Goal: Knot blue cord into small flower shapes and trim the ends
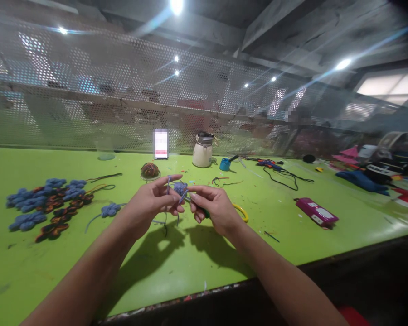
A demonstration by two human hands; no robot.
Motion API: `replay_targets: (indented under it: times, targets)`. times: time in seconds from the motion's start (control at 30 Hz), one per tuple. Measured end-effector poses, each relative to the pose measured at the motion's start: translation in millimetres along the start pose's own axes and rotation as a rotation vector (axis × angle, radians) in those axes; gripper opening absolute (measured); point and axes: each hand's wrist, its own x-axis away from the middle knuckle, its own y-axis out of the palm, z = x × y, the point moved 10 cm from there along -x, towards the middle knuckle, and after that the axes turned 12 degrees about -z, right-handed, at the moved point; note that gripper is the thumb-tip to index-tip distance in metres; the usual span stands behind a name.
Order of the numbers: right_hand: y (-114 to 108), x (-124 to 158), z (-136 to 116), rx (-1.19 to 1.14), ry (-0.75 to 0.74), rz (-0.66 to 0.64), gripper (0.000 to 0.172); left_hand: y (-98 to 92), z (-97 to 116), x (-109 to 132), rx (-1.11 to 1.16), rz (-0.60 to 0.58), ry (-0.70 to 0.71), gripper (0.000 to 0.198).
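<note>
Between my two hands is a small piece of blue-purple crochet, raised above the green table. My left hand pinches it, with a strand of the same yarn running over the lifted index finger. In my right hand is a crochet hook with a dark green handle; its thin end meets the piece, and the tip is hidden in the yarn. Loose yarn tails hang below my left hand. A finished-looking blue crocheted flower lies left of my left forearm.
Blue and dark orange crocheted flowers lie in a heap at left. Behind my hands stand a yarn ball, a lit phone, a white jug and a blue pot. Yellow-handled scissors and a magenta box lie rightward.
</note>
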Motion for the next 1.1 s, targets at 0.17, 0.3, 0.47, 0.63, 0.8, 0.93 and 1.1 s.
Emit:
replay_targets:
  times: [0.17,0.3,0.47,0.63,0.8,0.93,1.1]
  targets:
    - [1.7,-0.3,1.7,-0.018,0.01,-0.009,0.033,-2.2,1.2,1.6,-0.029,0.061,-0.006,0.063]
    - [1.1,-0.8,2.5,-0.002,0.01,-0.011,0.033,-3.8,-0.2,0.9,-0.017,0.057,0.0,0.064]
    - [0.5,-0.5,1.9,0.004,0.013,-0.009,0.034,-3.6,-0.9,-0.2,0.022,0.026,0.003,0.067]
    - [1.0,0.0,0.8,0.024,0.018,-0.01,0.037,-3.3,-0.1,0.8,0.005,0.029,0.004,0.064]
    - [1.6,-0.1,1.1,0.03,0.017,-0.016,0.037,-3.4,-0.9,-2.0,-0.041,0.012,0.033,0.067]
    - [2.0,-0.2,1.0,0.031,0.014,-0.019,0.036,-3.2,-2.5,-2.4,-0.043,0.006,0.021,0.068]
    - [2.8,0.0,-0.1,0.038,0.008,-0.025,0.035,-2.4,-0.5,-0.1,-0.064,0.021,0.01,0.069]
